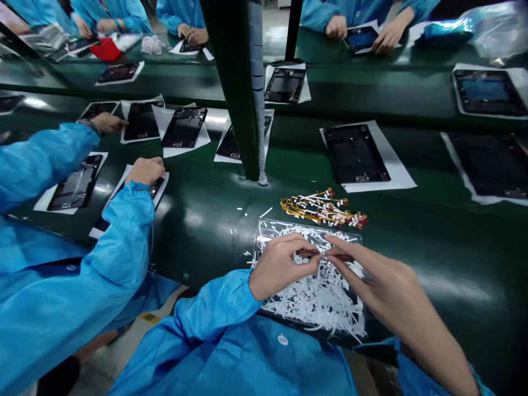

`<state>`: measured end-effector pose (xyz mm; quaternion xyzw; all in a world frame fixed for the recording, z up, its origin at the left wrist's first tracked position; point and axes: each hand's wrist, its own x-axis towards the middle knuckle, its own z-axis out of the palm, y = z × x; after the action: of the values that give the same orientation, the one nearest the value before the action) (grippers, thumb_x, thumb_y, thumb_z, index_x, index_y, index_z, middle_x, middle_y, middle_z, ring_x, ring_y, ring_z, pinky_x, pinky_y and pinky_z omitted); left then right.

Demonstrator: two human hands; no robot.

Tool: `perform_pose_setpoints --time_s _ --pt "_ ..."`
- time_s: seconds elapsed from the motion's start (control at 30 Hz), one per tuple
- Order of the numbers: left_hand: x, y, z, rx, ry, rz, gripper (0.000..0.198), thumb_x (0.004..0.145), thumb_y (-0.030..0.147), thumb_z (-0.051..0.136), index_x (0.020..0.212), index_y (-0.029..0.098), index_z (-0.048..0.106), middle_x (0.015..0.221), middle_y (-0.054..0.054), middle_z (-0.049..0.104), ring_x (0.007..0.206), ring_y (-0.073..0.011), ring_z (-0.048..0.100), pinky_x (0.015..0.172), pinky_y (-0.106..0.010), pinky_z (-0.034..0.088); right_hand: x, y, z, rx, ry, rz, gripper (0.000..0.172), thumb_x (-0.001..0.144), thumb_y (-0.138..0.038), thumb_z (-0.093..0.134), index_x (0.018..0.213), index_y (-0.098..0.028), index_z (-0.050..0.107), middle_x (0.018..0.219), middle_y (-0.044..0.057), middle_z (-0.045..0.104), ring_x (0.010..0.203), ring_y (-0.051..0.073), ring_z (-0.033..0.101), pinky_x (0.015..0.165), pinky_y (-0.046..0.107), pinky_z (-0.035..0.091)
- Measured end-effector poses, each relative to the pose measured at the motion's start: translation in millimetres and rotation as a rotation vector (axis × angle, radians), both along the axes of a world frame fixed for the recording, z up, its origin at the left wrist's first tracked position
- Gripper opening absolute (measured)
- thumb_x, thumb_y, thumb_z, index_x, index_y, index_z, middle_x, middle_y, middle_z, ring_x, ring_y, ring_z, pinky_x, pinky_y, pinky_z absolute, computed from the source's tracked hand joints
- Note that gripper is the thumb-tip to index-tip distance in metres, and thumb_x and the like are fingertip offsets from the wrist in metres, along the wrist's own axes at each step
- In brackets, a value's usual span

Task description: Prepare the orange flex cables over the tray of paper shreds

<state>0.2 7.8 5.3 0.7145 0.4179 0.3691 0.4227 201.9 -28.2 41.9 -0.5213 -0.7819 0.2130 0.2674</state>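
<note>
My left hand (280, 264) and my right hand (371, 275) meet fingertip to fingertip over a clear tray (268, 228) heaped with white paper strips (322, 300). Both pinch a small thin strip (322, 254) between thumb and fingers; it is too small to name surely. A pile of orange flex cables with white tabs (324, 209) lies just beyond the tray on the dark green belt (433, 236).
A green post (235, 88) rises behind the tray. Black device frames on white sheets, such as one (355, 154) at right and another (185, 127) at left, lie along the belt. A co-worker's blue sleeve (119, 236) and hand (145, 170) rest at left. Other people work across the belt.
</note>
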Motion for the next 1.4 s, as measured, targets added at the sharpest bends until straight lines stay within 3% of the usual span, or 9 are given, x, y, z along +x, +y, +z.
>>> perform_pose_setpoints --time_s 0.1,0.33,0.57,0.77,0.83,0.93,1.03,1.17,1.4 --pt "0 -1 -0.4 0.035 0.024 -0.002 0.007 0.085 0.018 0.068 0.090 0.017 0.072 0.084 -0.003 0.070 0.075 -0.0137 0.065 0.068 -0.027 0.056 -2 -2 0.0 0.026 -0.045 -0.020 0.039 0.100 -0.029 0.056 0.139 -0.028 0.053 0.105 0.005 0.075 0.088 0.022 0.074 0.070 0.031 0.057" --pt "2 -2 -1.5 0.058 0.032 -0.023 0.009 0.084 0.017 0.067 0.091 0.018 0.071 0.085 -0.003 0.069 0.077 -0.0142 0.065 0.070 -0.028 0.056 -8 3 -5.3 0.067 -0.156 0.011 0.006 0.100 -0.024 0.052 0.099 -0.021 0.057 0.087 0.002 0.067 0.073 0.016 0.067 0.063 0.028 0.047" --pt "5 5 -11.1 -0.221 -0.097 -0.028 0.004 0.083 0.018 0.068 0.082 0.015 0.067 0.078 -0.001 0.066 0.068 -0.0105 0.062 0.054 -0.019 0.048 -26 0 -23.6 0.336 -0.355 -0.099 0.007 0.095 -0.017 0.052 0.089 -0.019 0.049 0.074 0.001 0.059 0.060 0.015 0.060 0.055 0.030 0.039" --pt "5 3 -12.0 -0.032 -0.007 0.124 0.007 0.085 0.019 0.067 0.088 0.017 0.073 0.085 -0.003 0.070 0.070 -0.0116 0.060 0.062 -0.025 0.050 -25 -6 -21.2 0.006 -0.090 -0.111 0.007 0.094 -0.020 0.052 0.089 -0.022 0.050 0.072 -0.002 0.057 0.056 0.011 0.055 0.053 0.026 0.042" --pt "1 4 -11.7 -0.100 -0.051 0.107 0.013 0.088 0.022 0.066 0.095 0.018 0.076 0.091 -0.005 0.073 0.074 -0.0124 0.063 0.064 -0.025 0.051 -19 -7 -16.5 -0.035 -0.075 -0.062 0.009 0.097 -0.021 0.053 0.088 -0.022 0.053 0.072 -0.002 0.058 0.059 0.012 0.056 0.056 0.026 0.044" --pt "-6 8 -12.3 -0.401 -0.160 -0.043 0.020 0.092 0.033 0.065 0.095 0.017 0.077 0.083 -0.004 0.073 0.066 -0.0111 0.062 0.057 -0.022 0.049 -14 -7 -12.4 0.157 -0.167 -0.005 0.004 0.098 -0.020 0.056 0.101 -0.020 0.060 0.086 0.003 0.067 0.071 0.015 0.064 0.064 0.029 0.047" --pt "-9 13 -12.3 -0.600 -0.201 -0.141 0.032 0.088 0.046 0.070 0.085 0.016 0.077 0.075 -0.003 0.070 0.055 -0.0078 0.053 0.049 -0.020 0.044 -16 -5 -15.5 0.415 -0.299 0.020 0.022 0.095 -0.015 0.063 0.117 -0.015 0.060 0.101 0.009 0.072 0.085 0.020 0.069 0.074 0.033 0.051" --pt "-10 14 -10.0 -0.535 -0.208 -0.107 0.032 0.086 0.049 0.071 0.086 0.018 0.078 0.092 -0.005 0.071 0.059 -0.0077 0.055 0.050 -0.021 0.045 -19 -3 -24.8 0.500 -0.396 0.072 0.029 0.091 -0.007 0.065 0.120 -0.009 0.060 0.107 0.014 0.072 0.091 0.024 0.069 0.079 0.037 0.052" --pt "-14 13 -8.8 -0.368 -0.124 -0.087 0.017 0.092 0.031 0.066 0.086 0.019 0.077 0.093 -0.005 0.072 0.088 -0.0159 0.066 0.068 -0.026 0.051 -31 2 -31.3 0.536 -0.464 0.008 0.020 0.091 -0.011 0.066 0.110 -0.008 0.062 0.096 0.012 0.071 0.083 0.022 0.067 0.075 0.035 0.051"
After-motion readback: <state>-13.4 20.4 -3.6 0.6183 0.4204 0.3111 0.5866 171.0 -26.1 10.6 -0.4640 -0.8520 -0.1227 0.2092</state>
